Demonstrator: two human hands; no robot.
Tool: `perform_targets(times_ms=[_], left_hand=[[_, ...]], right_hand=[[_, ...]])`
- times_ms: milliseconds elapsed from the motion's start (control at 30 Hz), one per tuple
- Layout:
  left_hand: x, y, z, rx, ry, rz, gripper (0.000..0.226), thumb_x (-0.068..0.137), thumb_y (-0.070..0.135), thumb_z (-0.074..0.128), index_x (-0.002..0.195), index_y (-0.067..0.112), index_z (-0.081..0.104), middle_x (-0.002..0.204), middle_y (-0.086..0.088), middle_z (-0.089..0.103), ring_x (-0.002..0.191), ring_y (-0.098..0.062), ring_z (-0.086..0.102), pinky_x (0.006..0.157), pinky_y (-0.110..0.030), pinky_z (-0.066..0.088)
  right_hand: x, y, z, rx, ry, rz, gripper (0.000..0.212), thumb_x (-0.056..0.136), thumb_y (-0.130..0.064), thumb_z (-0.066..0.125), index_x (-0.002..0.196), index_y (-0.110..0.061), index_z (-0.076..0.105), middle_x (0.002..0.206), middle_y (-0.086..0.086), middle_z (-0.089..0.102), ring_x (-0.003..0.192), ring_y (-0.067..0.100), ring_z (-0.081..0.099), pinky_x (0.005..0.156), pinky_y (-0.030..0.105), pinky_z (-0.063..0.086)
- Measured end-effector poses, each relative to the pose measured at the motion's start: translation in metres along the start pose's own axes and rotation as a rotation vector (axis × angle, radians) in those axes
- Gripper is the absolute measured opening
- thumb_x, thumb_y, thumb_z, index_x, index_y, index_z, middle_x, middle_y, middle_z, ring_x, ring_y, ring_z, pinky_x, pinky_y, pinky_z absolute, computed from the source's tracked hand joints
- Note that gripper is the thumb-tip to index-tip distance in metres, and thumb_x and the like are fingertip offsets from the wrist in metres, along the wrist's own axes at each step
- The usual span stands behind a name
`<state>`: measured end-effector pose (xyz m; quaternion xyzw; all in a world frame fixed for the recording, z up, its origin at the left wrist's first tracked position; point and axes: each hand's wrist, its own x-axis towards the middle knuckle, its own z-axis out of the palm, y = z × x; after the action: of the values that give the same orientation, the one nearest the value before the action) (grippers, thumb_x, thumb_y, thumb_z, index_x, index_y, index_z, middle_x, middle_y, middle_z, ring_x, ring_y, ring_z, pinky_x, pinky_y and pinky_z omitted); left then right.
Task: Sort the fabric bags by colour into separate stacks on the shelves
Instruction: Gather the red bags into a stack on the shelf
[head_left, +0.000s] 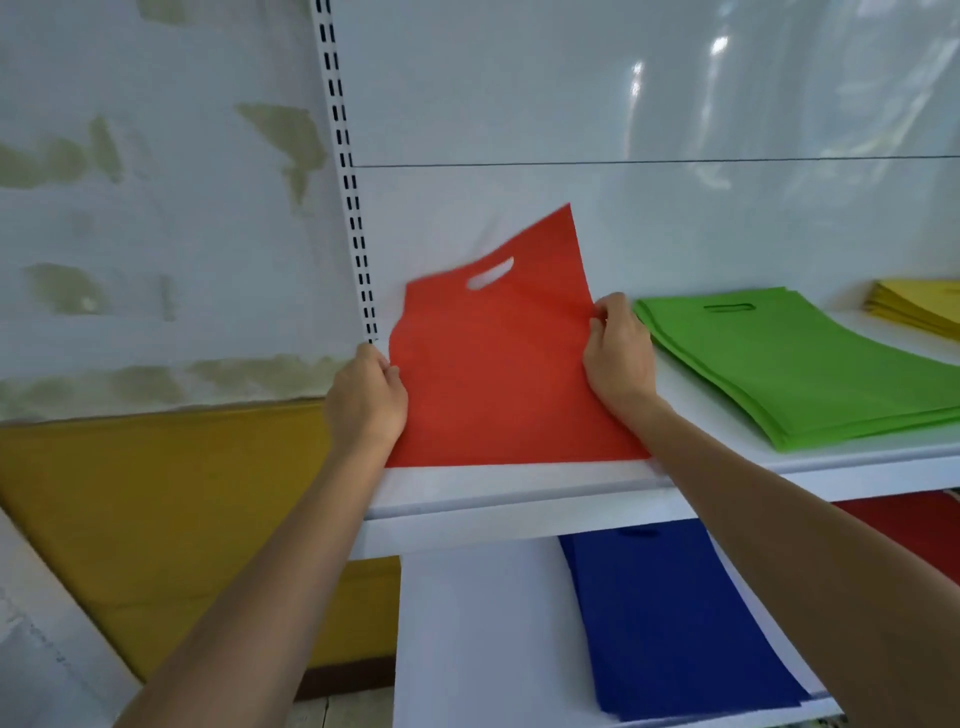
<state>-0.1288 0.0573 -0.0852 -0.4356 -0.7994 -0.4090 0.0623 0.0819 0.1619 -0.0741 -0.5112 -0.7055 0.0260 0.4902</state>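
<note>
An orange-red fabric bag (493, 374) with a cut-out handle is held over the left end of the upper white shelf (519, 488), its top corner raised toward the back panel. My left hand (366, 397) pinches its left edge and my right hand (618, 348) pinches its right edge. To the right on the same shelf lie a stack of green bags (810, 374) and, further right, a stack of yellow bags (919, 306). On the lower shelf sit a stack of blue bags (670, 618) and a patch of dark red bags (919, 525), partly hidden by my right arm.
A slotted white upright (348, 171) marks the shelving's left edge. Beyond it is a patchy white wall with a mustard-yellow band (156, 519) low down. The lower shelf (478, 639) shows bare white surface left of the blue stack.
</note>
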Motion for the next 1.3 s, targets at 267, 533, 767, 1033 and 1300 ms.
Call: perform_targets(times_ms=[267, 533, 767, 1033, 1300], left_hand=[[-0.003, 0.038, 0.009, -0.172, 0.061, 0.416, 0.029, 0.086, 0.002, 0.051, 0.11, 0.01, 0.065, 0.11, -0.014, 0.062, 0.093, -0.033, 0.06, 0.089, -0.035, 0.042], [-0.053, 0.183, 0.069, -0.37, -0.081, 0.65, 0.027, 0.086, 0.002, 0.054, 0.108, 0.007, 0.067, 0.106, -0.015, 0.064, 0.086, -0.03, 0.06, 0.086, -0.03, 0.04], [-0.169, 0.342, 0.155, -0.509, -0.356, 0.844, 0.028, 0.087, 0.004, 0.054, 0.113, 0.008, 0.065, 0.113, -0.016, 0.061, 0.094, -0.032, 0.059, 0.087, -0.03, 0.039], [-0.338, 0.452, 0.258, -0.563, -0.67, 0.931, 0.027, 0.084, 0.002, 0.056, 0.108, 0.006, 0.068, 0.104, -0.016, 0.064, 0.093, -0.031, 0.061, 0.085, -0.028, 0.04], [-0.422, 0.439, 0.374, -0.41, -0.954, 0.813, 0.026, 0.085, 0.002, 0.056, 0.107, 0.007, 0.068, 0.107, -0.012, 0.064, 0.091, -0.029, 0.06, 0.084, -0.027, 0.042]], right_hand=[[0.02, 0.022, -0.076, 0.094, 0.159, -0.187, 0.06, 0.074, 0.002, 0.036, 0.131, -0.011, 0.047, 0.122, 0.012, 0.058, 0.106, 0.029, 0.057, 0.084, 0.034, 0.043], [0.008, 0.143, -0.207, -0.174, 0.267, -0.023, 0.061, 0.071, -0.002, 0.032, 0.128, -0.003, 0.055, 0.132, 0.014, 0.053, 0.117, 0.028, 0.053, 0.096, 0.022, 0.034], [-0.056, 0.294, -0.373, -0.445, 0.324, 0.232, 0.04, 0.087, -0.006, 0.047, 0.125, -0.001, 0.056, 0.129, 0.015, 0.056, 0.111, 0.031, 0.057, 0.1, 0.029, 0.035], [-0.166, 0.43, -0.488, -0.531, 0.344, 0.594, 0.044, 0.08, 0.006, 0.05, 0.122, -0.003, 0.059, 0.126, 0.013, 0.059, 0.117, 0.028, 0.054, 0.103, 0.032, 0.036], [-0.216, 0.527, -0.485, -0.555, 0.178, 0.793, 0.043, 0.086, 0.001, 0.046, 0.127, -0.008, 0.057, 0.131, 0.005, 0.055, 0.117, 0.025, 0.053, 0.101, 0.032, 0.04]])
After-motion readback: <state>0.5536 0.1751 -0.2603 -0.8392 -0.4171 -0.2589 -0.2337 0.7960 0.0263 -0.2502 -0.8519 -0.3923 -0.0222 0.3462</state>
